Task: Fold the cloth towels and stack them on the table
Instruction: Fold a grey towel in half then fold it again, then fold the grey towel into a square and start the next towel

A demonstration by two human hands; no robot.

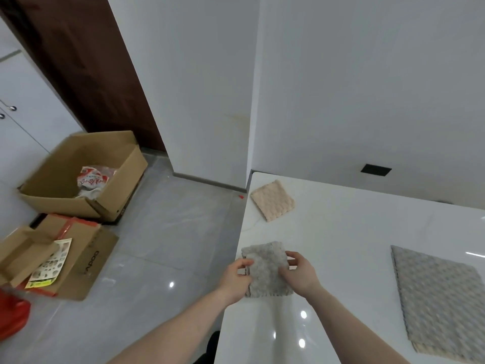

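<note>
Presently my left hand and right hand each pinch a side of the small folded grey textured cloth towel at the white glossy table's left edge. A folded beige towel lies farther back; larger unfolded grey towels lie right.

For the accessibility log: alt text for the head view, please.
Both hands, left hand and right hand, pinch the side edges of a small folded grey towel at the left edge of a white table. A folded beige towel lies farther back, and a large grey towel lies spread at right. Open cardboard boxes sit on the floor at left.
</note>
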